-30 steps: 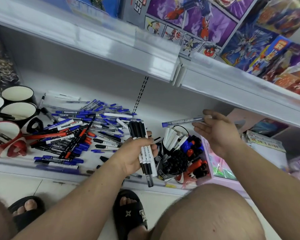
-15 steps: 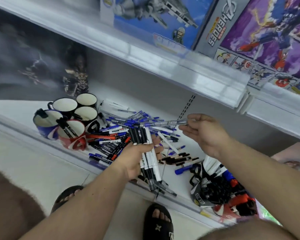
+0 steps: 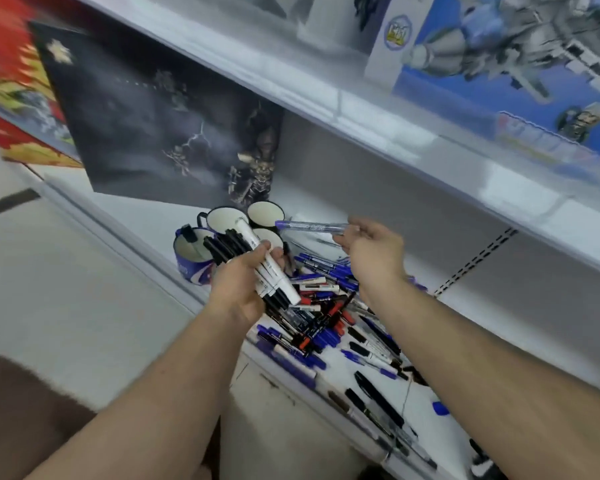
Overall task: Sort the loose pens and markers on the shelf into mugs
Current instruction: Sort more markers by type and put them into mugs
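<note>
My left hand (image 3: 238, 287) grips a bundle of black-and-white markers (image 3: 257, 268), their capped ends pointing up-left over the mugs. My right hand (image 3: 371, 251) pinches a clear pen with a blue cap (image 3: 309, 225), held level above the black mugs (image 3: 265, 213). A blue mug (image 3: 187, 259) with one black marker in it stands nearest the shelf edge, with a white-lined mug (image 3: 222, 218) behind it. A heap of loose blue, red and black pens (image 3: 326, 317) covers the shelf beneath both hands.
A large dark picture box (image 3: 146, 126) stands at the back left of the shelf, just behind the mugs. The upper shelf (image 3: 361, 109) overhangs closely, carrying toy boxes. More pens (image 3: 378, 403) lie scattered to the right along the shelf's front lip.
The view has swung left, bringing the mugs to the centre. Both hands have moved toward the mugs, the left carrying its marker bundle and the right its blue-capped pen.
</note>
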The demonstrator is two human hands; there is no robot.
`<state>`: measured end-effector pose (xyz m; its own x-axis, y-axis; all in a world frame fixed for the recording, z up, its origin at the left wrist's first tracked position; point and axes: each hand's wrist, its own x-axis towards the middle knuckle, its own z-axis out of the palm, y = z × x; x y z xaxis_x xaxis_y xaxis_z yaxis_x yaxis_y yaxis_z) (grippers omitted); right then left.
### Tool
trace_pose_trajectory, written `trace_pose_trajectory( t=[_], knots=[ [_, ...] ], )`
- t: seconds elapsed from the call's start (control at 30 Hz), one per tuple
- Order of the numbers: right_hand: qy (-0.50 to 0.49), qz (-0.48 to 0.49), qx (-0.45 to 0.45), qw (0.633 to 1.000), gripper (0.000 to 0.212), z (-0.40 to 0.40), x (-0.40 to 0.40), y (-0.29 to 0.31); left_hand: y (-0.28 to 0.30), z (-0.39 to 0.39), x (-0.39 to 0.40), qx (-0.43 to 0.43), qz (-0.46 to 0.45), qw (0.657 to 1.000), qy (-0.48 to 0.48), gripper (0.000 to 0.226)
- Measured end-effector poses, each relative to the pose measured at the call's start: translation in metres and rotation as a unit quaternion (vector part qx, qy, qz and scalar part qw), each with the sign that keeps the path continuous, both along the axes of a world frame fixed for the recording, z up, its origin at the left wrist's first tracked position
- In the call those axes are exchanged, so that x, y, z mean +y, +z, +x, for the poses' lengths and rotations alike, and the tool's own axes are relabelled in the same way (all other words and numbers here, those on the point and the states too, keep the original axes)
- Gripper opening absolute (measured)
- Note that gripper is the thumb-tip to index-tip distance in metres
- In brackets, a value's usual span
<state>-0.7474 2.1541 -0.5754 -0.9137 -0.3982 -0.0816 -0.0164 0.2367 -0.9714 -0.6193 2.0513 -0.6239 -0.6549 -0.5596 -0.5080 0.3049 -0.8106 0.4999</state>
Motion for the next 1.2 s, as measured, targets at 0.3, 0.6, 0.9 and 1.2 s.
trace_pose_trajectory(
  t=[0.3, 0.6, 0.9, 1.2],
  knots=[
    [0.074, 0.079, 0.082, 0.991, 0.029, -0.008, -0.121, -0.061, -0.027, 0.027, -0.043, 0.006, 0.031, 0.999, 0.04, 0.021],
    [0.107, 0.138, 0.003, 0.985, 0.034, -0.004, -0.183, -0.113, -0.041, 0.027, -0.055, -0.006, 0.043, 0.999, 0.031, 0.022],
    [0.159, 0.116, -0.069, 0.978, 0.014, 0.001, -0.121, -0.051, -0.03, 0.017, -0.025, -0.026, -0.076, 0.993, -0.08, 0.022],
    [0.252, 0.162, -0.018, 0.954, 0.018, 0.001, 0.004, 0.026, 0.003, -0.004, 0.051, 0.02, -0.117, 0.974, -0.194, 0.02]
  ],
)
